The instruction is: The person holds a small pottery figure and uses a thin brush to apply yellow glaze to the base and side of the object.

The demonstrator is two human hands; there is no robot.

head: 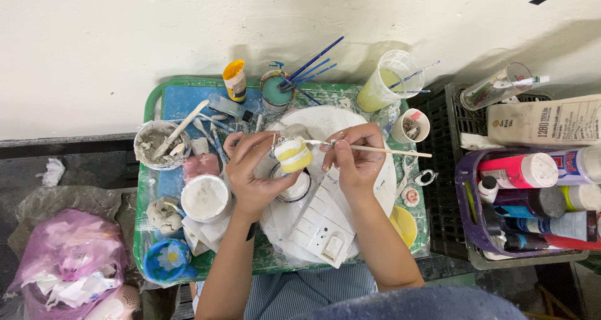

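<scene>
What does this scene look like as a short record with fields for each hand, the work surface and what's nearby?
left hand: left hand holds a small yellow and white figurine
right hand: right hand holds a thin paintbrush, its tip at the figurine
surface: green tray with a white palette plate
left of hands: white paint jar, bowl of grey paste
behind: yellow paint tube, cup of blue brushes, cup of yellowish water
right: purple basket of paint bottles

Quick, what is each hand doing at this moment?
Left hand: closed around a small yellow and white figure.
Right hand: closed on a thin paintbrush.
</scene>
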